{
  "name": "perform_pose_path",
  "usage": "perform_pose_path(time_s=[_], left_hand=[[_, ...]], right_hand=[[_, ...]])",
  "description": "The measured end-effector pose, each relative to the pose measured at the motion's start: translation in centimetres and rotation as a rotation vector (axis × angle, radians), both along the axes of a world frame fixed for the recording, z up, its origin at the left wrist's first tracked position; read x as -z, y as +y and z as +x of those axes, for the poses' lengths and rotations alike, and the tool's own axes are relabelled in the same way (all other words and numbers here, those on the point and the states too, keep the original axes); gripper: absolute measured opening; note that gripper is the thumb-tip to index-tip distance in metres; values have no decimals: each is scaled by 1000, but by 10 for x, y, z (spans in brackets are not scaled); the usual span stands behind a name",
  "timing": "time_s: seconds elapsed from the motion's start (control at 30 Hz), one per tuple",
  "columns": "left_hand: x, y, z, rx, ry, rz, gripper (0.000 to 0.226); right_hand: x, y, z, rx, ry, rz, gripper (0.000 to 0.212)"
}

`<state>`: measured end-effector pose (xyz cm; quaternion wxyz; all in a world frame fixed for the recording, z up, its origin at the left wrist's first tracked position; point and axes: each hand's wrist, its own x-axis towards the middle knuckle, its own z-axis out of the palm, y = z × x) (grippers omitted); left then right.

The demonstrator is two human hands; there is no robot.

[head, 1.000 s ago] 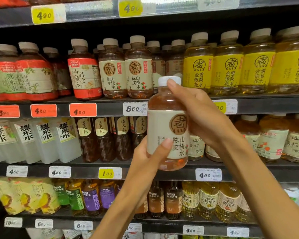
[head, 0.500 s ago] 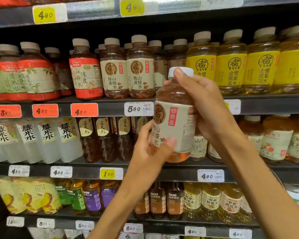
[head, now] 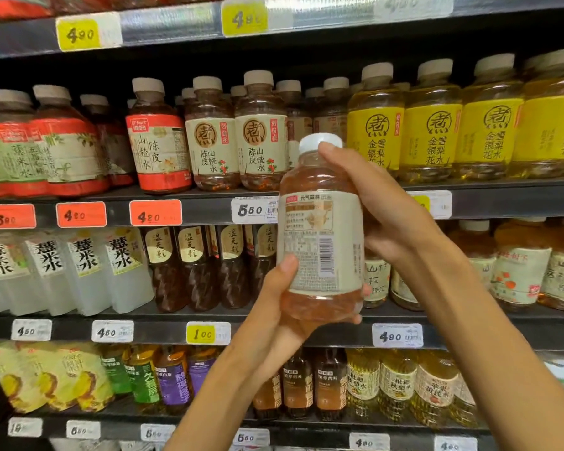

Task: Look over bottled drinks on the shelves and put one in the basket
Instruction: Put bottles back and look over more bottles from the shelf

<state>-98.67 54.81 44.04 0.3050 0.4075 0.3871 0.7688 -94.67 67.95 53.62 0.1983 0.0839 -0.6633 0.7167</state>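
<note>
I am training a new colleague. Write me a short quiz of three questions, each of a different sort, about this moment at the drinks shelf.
1. True or false: the held bottle shows its barcode side to the camera.
2. Which hand supports the bottle's lower part? A) left hand B) right hand C) neither
3. Fill in: the right hand's finger reaches up to the bottle's white ____.

Key: 1. true; 2. A; 3. cap
</note>
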Motion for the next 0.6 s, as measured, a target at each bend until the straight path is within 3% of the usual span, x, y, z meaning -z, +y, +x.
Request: perform_pose_path(time_s=[0.13, 0.23, 0.3, 0.4, 0.5, 0.6], left_hand=[[-6, 0, -5, -461, 325, -113, 61], [-6, 12, -1, -572, 500, -178, 78], [-6, 21, -2, -645, 564, -220, 88], [-10, 23, -11, -633, 570, -215, 86], [-13, 17, -17, -494, 520, -207, 71], [-15, 14, -21, -358, 489, -228, 67]], right_hand=[[-3, 1, 5, 214, 153, 104, 27], [-1, -5, 5, 349, 266, 152, 18], [-4, -5, 6, 324, 240, 182, 23], [-14, 7, 10, 118, 97, 275, 38], [-19, 21, 7, 87, 107, 358, 35], [-16, 24, 0, -45, 139, 225, 39]])
